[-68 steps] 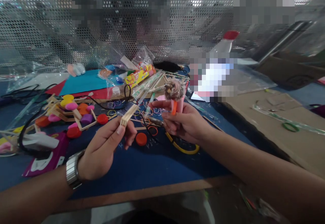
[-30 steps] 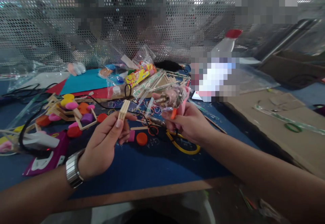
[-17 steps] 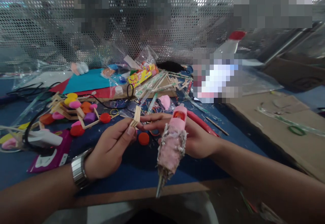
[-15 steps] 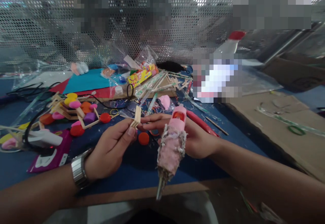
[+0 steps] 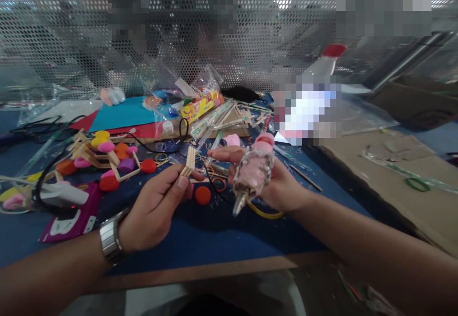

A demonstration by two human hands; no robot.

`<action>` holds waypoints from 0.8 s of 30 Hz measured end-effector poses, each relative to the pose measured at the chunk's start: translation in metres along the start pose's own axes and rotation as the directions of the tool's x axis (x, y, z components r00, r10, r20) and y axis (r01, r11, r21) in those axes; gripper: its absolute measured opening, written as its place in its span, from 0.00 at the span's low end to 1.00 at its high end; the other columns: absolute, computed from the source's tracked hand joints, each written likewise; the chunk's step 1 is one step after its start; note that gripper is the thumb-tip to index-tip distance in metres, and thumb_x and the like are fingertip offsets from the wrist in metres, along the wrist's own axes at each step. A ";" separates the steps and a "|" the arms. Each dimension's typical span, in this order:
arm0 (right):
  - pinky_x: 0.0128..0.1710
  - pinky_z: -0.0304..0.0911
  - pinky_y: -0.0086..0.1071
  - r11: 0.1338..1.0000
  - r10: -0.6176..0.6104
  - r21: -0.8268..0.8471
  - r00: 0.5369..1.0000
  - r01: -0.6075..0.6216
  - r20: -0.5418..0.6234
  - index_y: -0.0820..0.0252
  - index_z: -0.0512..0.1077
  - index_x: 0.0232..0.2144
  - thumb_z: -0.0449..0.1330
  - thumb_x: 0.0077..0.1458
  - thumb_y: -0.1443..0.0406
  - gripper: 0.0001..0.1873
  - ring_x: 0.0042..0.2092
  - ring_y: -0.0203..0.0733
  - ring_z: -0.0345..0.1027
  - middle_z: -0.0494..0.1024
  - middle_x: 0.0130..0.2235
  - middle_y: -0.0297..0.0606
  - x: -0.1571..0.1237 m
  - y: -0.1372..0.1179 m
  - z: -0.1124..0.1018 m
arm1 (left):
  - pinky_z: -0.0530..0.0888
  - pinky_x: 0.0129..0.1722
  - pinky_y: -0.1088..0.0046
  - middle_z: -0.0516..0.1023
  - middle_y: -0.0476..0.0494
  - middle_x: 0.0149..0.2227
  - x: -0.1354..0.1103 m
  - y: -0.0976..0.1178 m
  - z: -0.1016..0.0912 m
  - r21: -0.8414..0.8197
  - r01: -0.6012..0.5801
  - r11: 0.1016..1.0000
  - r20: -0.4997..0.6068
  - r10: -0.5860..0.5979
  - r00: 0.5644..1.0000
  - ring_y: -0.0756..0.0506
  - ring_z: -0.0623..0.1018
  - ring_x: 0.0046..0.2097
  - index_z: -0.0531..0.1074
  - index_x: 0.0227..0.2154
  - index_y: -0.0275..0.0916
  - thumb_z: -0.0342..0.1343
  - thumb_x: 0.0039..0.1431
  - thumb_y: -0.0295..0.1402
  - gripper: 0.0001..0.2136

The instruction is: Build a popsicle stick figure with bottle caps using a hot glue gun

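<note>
Between the thumb and fingers of my left hand (image 5: 157,206) is a small bent piece of joined wooden sticks (image 5: 189,163). My right hand (image 5: 275,182) is closed on a pink glue gun (image 5: 254,170), its body crusted with dried glue and its metal nozzle pointing down towards me. My right index finger stretches out towards the sticks, and a gap separates it from them. An orange clay disc (image 5: 202,195) lies on the blue table between my hands. Left of my left hand stands a stick model with coloured clay joints (image 5: 125,165).
A purple power strip (image 5: 77,215) with a white plug and black cable sits at the left. Towards the back are a yellow clay box (image 5: 200,107), loose sticks (image 5: 223,118) and blue paper (image 5: 125,115). Cardboard (image 5: 375,173) covers the right side. Perforated metal (image 5: 171,34) rises behind.
My right hand has drawn away from the sticks and tipped the glue gun, so its nozzle is higher and further right. My left hand, still holding the sticks, has shifted slightly left.
</note>
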State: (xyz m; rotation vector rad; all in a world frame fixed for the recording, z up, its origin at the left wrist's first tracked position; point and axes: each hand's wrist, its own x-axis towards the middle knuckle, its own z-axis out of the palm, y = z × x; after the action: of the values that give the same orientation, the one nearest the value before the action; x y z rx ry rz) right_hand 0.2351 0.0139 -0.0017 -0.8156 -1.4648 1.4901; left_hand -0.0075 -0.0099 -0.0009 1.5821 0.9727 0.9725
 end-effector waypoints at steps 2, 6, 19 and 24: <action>0.20 0.59 0.31 0.999 0.037 0.020 0.996 -0.035 -0.087 0.58 0.79 0.32 0.75 0.44 0.62 0.13 0.21 0.34 0.63 0.77 0.25 0.34 0.002 0.002 0.000 | 0.68 0.31 0.74 0.73 0.47 0.31 0.000 -0.001 -0.001 -0.001 -0.005 1.000 -0.004 0.005 1.000 0.48 0.70 0.32 0.79 0.45 0.39 0.53 0.72 0.48 0.18; 0.20 0.56 0.30 0.999 0.036 0.023 0.933 -0.029 -0.358 0.56 0.68 0.19 0.76 0.42 0.61 0.19 0.19 0.33 0.61 0.63 0.14 0.25 0.011 0.011 -0.002 | 0.68 0.30 0.74 0.72 0.46 0.30 0.000 -0.002 -0.001 -0.055 0.008 0.998 -0.024 -0.009 1.000 0.49 0.69 0.31 0.80 0.44 0.38 0.54 0.71 0.49 0.19; 0.20 0.58 0.28 0.981 0.114 0.194 0.855 -0.016 -0.506 0.59 0.75 0.38 0.78 0.36 0.63 0.25 0.20 0.31 0.58 0.68 0.16 0.22 0.020 0.006 -0.007 | 0.66 0.28 0.71 0.68 0.48 0.24 0.001 0.004 0.003 -0.201 -0.032 0.979 -0.080 0.016 0.997 0.48 0.67 0.29 0.82 0.40 0.38 0.56 0.69 0.51 0.20; 0.20 0.55 0.28 0.974 0.160 0.203 0.932 -0.096 -0.325 0.59 0.77 0.38 0.78 0.39 0.63 0.23 0.18 0.32 0.58 0.63 0.14 0.20 0.013 0.003 -0.001 | 0.65 0.29 0.69 0.66 0.48 0.25 0.005 0.006 0.003 -0.203 -0.006 0.979 -0.068 -0.008 0.998 0.47 0.65 0.29 0.83 0.39 0.36 0.57 0.68 0.47 0.18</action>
State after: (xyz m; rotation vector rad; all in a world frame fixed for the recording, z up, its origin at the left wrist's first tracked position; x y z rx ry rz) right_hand 0.2305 0.0265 -0.0035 -1.0127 -1.0178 1.4684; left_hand -0.0021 -0.0079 0.0052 1.3856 0.8901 1.0958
